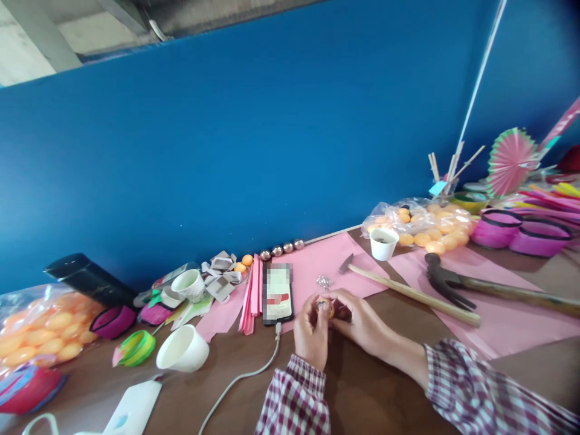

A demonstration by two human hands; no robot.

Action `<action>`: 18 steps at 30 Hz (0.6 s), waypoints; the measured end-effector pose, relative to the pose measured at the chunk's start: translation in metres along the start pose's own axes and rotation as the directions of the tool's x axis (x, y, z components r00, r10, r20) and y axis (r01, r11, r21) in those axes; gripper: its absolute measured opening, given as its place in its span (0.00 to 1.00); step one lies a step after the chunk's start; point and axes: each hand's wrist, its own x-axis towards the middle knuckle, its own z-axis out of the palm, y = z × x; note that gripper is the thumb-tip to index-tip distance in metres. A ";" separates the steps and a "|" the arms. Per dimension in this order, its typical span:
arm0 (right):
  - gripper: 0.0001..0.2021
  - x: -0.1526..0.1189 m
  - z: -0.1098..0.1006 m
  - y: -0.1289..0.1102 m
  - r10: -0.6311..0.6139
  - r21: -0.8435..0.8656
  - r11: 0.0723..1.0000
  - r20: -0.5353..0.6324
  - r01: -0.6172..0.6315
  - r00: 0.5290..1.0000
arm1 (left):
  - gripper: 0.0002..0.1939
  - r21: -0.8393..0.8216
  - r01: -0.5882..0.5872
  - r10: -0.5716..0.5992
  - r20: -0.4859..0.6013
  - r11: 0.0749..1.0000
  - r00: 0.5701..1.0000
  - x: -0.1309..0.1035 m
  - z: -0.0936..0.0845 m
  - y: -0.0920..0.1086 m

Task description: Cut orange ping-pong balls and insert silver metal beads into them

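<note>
Pinches small orange piece (332, 310) between left hand (312, 331) and right hand (362, 318), close together; probably light, stiff; best gripped edgewise.

The small round yellow-orange object (332, 310) between the left hand (312, 333) and the right hand (362, 318) is largely covered by fingers, so its shape cannot be made out. Just beyond, the cluster of tiny silvery pieces (324, 281) is too small to identify, as are the dark contents of the white paper cup (383, 246). Blocky pixels obscure much of the black phone's screen (284, 300). The right edge cuts the wooden-handled claw hammer (516, 291); the left edge cuts the clear plastic bag of orange balls (49, 332) and the red-and-blue rounded item (29, 389). The near edge crops the white flat device (135, 408).
</note>
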 end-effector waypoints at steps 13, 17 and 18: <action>0.17 0.001 0.001 0.002 -0.034 -0.022 0.999 -0.025 0.033 0.999 | 0.18 0.068 -0.046 0.044 0.029 0.997 0.999 -0.002 0.002 0.005; 0.17 0.001 0.001 0.003 -0.036 -0.028 0.999 -0.036 0.035 0.999 | 0.18 0.134 -0.051 0.042 0.066 0.990 0.997 -0.003 0.003 0.006; 0.16 0.001 0.001 0.002 -0.040 -0.033 0.999 -0.043 0.039 0.998 | 0.18 0.137 -0.056 0.046 0.075 0.989 0.996 -0.004 0.003 0.007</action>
